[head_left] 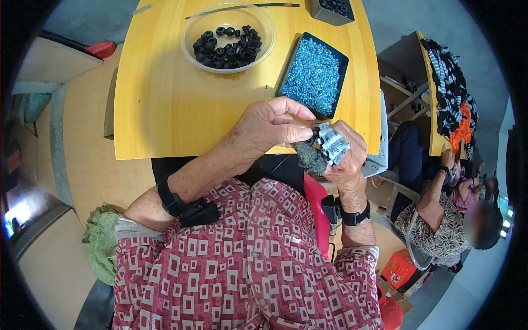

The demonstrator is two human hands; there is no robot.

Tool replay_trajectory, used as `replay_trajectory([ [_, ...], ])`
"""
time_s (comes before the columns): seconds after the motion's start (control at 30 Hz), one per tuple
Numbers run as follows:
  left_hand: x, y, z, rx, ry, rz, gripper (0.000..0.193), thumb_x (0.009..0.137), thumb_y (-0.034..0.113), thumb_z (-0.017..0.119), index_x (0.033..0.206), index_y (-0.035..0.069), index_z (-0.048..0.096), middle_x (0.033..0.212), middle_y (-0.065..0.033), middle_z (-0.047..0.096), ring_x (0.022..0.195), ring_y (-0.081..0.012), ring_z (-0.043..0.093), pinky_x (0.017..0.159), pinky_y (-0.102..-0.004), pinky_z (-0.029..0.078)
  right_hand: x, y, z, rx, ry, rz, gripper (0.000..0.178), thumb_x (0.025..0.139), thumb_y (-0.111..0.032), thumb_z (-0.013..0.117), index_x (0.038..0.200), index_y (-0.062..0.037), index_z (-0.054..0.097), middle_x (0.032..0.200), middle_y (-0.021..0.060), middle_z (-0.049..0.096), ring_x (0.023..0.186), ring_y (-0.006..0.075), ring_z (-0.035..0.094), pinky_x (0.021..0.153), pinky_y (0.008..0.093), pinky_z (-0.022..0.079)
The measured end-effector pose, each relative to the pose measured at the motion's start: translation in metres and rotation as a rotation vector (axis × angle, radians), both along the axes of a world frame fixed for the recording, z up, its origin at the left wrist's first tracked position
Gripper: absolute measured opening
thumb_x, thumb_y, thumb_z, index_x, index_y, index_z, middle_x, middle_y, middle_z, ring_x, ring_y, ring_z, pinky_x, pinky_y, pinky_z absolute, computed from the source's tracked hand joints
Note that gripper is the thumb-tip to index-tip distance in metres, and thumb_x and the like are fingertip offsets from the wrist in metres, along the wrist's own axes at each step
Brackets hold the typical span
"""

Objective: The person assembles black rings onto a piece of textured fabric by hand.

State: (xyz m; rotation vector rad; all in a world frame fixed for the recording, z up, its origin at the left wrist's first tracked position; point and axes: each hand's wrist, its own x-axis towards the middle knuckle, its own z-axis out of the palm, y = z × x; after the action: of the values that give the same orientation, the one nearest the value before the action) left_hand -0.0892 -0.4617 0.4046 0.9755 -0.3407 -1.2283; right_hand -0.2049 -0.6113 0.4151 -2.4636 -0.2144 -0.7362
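My right hand [349, 153] is curled at the table's front edge, just below the tray of beads. It grips a dark grey, knitted-looking cloth piece [311, 159]. A whitish, wrinkled band with dark marks [334, 144] lies over its fingers. My left hand [269, 125] reaches in from the left, thumb and forefinger closed beside the cloth. Whatever is between those fingertips is too small to make out. Just beyond my hands, a black tray [283, 82] holds many small clear-blue beads [313, 74].
A clear round bowl [190, 52] of black ring-shaped parts [228, 49] stands on the yellow table [159, 99]. Farther back are a grey bin [333, 16] of dark pieces and a thin dark strip [242, 7]. At right, a person [440, 220] sits by another table heaped with striped cloth [448, 88].
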Motion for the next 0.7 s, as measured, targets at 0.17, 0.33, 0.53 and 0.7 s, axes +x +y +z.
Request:
replay_trajectory([
  [0.17,0.013,0.008,0.002,-0.029,-0.027,-0.147,0.055,0.078,0.014,0.069,0.126,0.004,0.047,0.090,-0.0066,0.064,0.081,-0.0082,0.060,0.074,-0.0214,0.049,-0.002,-0.001,-0.006,-0.059,-0.015,0.051,0.027,0.062,-0.016,0.077,0.076,0.0002,0.060,0.069,0.0089,0.058,0.057,0.0223,0.058,0.048,0.0301,0.045],
  [0.33,0.021,0.016,0.007,-0.007,0.008,-0.247,0.069,0.075,0.012,0.070,0.135,0.005,0.038,0.091,-0.0093,0.066,0.077,-0.0085,0.061,0.073,-0.0206,0.049,-0.003,-0.001,-0.009,-0.015,-0.019,0.091,0.025,0.063,-0.014,0.076,0.076,0.0011,0.060,0.070,0.0091,0.059,0.059,0.0223,0.059,0.049,0.0304,0.046],
  [0.53,0.013,0.015,0.009,0.032,0.021,-0.212,0.064,0.075,0.007,0.069,0.133,0.005,0.042,0.091,-0.0101,0.067,0.079,-0.0092,0.062,0.076,-0.0215,0.049,-0.011,0.002,-0.010,-0.009,0.012,0.044,0.023,0.064,-0.012,0.073,0.077,0.0017,0.060,0.075,0.0123,0.060,0.062,0.0263,0.060,0.052,0.0336,0.047],
  [0.7,0.002,0.015,0.018,0.049,-0.135,-0.111,0.058,0.076,0.004,0.067,0.130,0.004,0.045,0.089,-0.0112,0.068,0.083,-0.0099,0.062,0.077,-0.0216,0.049,-0.017,0.006,0.001,0.048,0.132,-0.005,0.020,0.064,-0.010,0.070,0.078,0.0013,0.061,0.078,0.0133,0.061,0.065,0.0283,0.061,0.054,0.0356,0.048],
])
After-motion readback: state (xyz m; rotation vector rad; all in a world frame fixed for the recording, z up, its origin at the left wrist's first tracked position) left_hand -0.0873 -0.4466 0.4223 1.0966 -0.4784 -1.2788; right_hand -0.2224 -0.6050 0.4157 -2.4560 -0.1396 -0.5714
